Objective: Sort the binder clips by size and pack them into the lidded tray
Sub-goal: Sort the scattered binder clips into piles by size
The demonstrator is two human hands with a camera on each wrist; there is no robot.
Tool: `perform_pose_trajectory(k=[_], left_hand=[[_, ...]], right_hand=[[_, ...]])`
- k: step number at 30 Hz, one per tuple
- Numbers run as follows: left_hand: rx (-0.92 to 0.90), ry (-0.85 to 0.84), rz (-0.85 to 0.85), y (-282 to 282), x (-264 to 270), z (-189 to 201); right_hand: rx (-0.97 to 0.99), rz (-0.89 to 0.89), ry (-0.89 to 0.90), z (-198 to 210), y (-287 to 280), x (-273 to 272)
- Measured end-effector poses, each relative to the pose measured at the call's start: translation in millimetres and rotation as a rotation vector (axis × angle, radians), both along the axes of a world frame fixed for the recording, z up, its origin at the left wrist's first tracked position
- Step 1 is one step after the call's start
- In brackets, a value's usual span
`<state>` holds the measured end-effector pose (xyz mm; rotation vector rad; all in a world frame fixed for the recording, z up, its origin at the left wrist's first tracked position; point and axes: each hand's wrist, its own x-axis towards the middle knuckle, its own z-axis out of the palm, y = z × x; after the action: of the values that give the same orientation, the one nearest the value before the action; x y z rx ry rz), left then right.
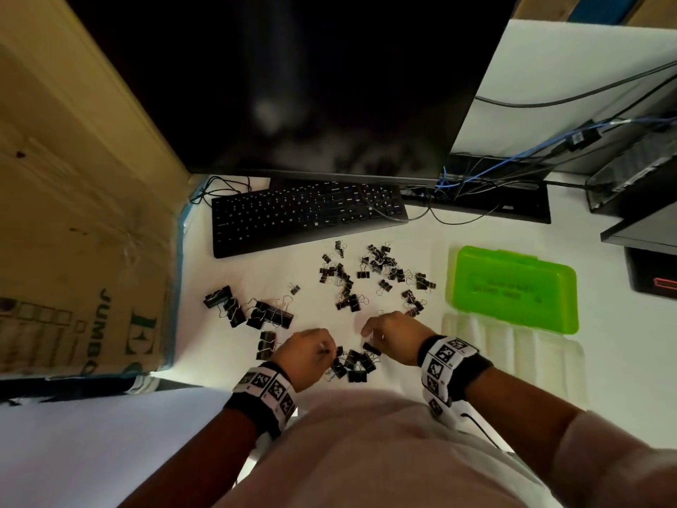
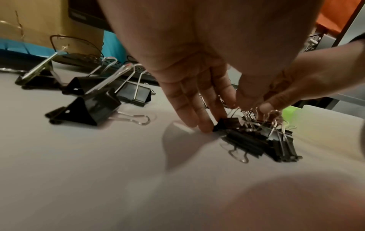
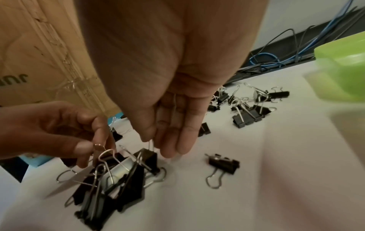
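White desk (image 1: 234, 287), green lidded tray (image 1: 513, 287) right of binder clips (image 1: 353, 362).
Wrist views only: left hand (image 1: 306, 355), right hand (image 1: 394, 333) each pinching clip handles.

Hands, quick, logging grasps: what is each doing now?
Left hand: pinches a clip's wire handle.
Right hand: pinches a binder clip by its handle.

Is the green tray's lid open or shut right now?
Open. The green lid lies flipped back on the desk, beside the clear compartmented base, which looks empty.
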<state>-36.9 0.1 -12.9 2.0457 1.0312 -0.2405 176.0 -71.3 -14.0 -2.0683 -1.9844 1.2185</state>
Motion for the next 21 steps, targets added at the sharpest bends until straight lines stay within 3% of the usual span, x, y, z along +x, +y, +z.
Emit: perform_pose_trajectory(k=[5, 9, 11, 14, 18, 21], left_hand=[[0.020, -0.042, 0.019, -2, -4, 1], [0.143, -0.130, 0.052, 17, 27, 12], [0.201, -0.123, -0.011, 25, 51, 11], [0.303, -0.035, -0.194, 33, 78, 2], [0.291, 0.005, -0.249, 37, 88, -5], [0.247, -0.050, -0.257, 34, 88, -4]], right_hand=[[0.005, 0.036, 0.054, 0, 5, -3], [0.237, -0.055, -0.071, 7, 22, 19], [0.297, -0.095, -0.188, 10, 33, 32], [0.249, -0.209, -0.352, 12, 41, 55], [0.116, -0.476, -0.311, 13, 33, 88], [-0.022, -0.394, -0.241, 8, 26, 102]])
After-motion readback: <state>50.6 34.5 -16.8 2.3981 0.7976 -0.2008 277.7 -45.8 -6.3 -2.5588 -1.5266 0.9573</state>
